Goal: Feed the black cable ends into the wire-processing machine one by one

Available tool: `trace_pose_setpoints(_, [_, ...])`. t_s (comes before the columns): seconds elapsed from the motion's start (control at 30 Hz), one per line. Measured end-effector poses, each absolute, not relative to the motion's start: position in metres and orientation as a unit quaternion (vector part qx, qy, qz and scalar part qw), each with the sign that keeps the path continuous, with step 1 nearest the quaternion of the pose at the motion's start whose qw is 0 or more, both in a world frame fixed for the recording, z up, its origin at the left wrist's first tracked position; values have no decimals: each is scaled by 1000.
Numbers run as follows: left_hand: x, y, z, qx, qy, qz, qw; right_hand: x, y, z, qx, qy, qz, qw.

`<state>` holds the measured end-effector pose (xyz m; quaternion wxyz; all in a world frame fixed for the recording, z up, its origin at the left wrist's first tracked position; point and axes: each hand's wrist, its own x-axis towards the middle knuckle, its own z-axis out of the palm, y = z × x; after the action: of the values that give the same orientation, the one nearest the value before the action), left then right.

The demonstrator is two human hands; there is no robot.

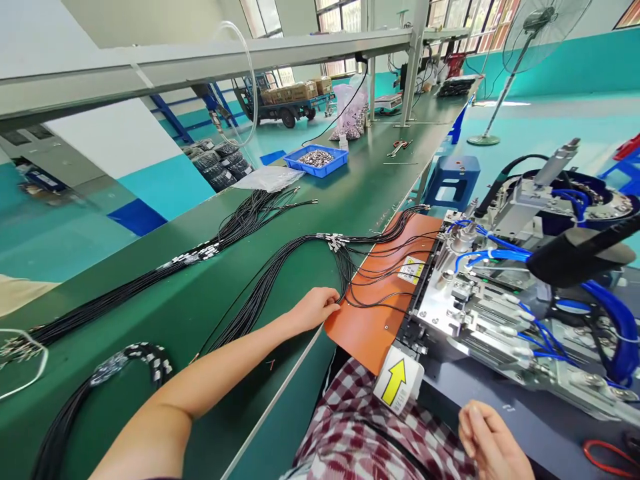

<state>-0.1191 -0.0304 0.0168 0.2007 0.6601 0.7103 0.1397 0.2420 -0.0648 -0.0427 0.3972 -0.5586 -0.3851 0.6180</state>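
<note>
At the table's edge, my left hand [316,309] is closed, its thumb and fingers pinched around a black cable at the lower end of a strand. That strand belongs to a bundle of black cables [280,257] with white tags, which fans out across an orange sheet [367,319]. Several cable ends run from the sheet into a metal machine [445,293] with blue air tubes. My right hand [493,437] hovers at the machine's near side, above its dark base, fingers curled together. What it may hold is hidden.
A second tagged cable bundle [130,287] stretches along the green table [370,180], and a coiled one [110,380] lies nearer. Farther back are a blue tray [323,172] of small metal parts, scissors [399,148] and a plastic bag [347,110]. A blue stool [454,181] stands beyond the machine.
</note>
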Motion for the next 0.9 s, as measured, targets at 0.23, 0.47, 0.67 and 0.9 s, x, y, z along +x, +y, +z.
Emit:
trace_pose_setpoints(0.23, [-131,-34,39,641,733,148,176,229,-64,-28,-549,-422,616,374])
trace_pose_setpoints(0.47, [-136,-20,77,601,680,254,334,219,-67,-13,-535,-495,588,351])
trace_pose_setpoints(0.67, [-110,-2,65,565,535,379,501,184,-66,-2,-487,-588,516,388])
trace_pose_setpoints(0.9, [-78,-27,41,749,640,133,109,168,-74,4,-472,-491,582,444])
